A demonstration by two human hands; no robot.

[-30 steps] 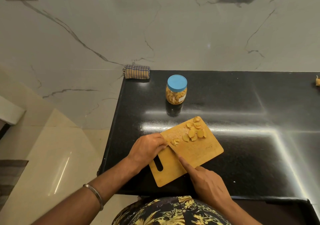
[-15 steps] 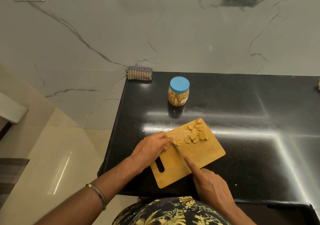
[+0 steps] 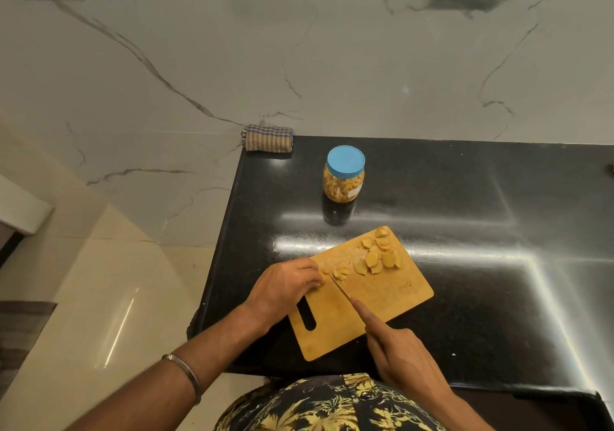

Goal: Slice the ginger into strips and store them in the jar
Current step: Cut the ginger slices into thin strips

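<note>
Leftmost, the folded cloth [image 3: 268, 138] lies at the back corner of the black table [image 3: 465, 231], just beside the wall. Next comes the left hand [image 3: 285, 286], its curled fingers pinning a small piece of ginger [image 3: 337, 270] at the near left edge of the cutting board [image 3: 382, 301]. A knife [image 3: 340, 286] meets that piece from the right, its handle wrapped in the grip of the right hand [image 3: 398, 354], forefinger laid along the spine. Further right on the board, a heap of flat ginger slices [image 3: 378, 254] waits, apparently not yet cut into strips.

Behind the board stands the jar [image 3: 344, 176], blue lid on, already partly filled with yellowish pieces. So the task looks midway: some ginger appears stored, most slices on the board are left to cut, and the lid must come off before loading.

For room, the board sits near the table's left and front edges, its handle end nearly at the front edge, so pieces could fall there. To the right the dark surface offers wide space.
</note>
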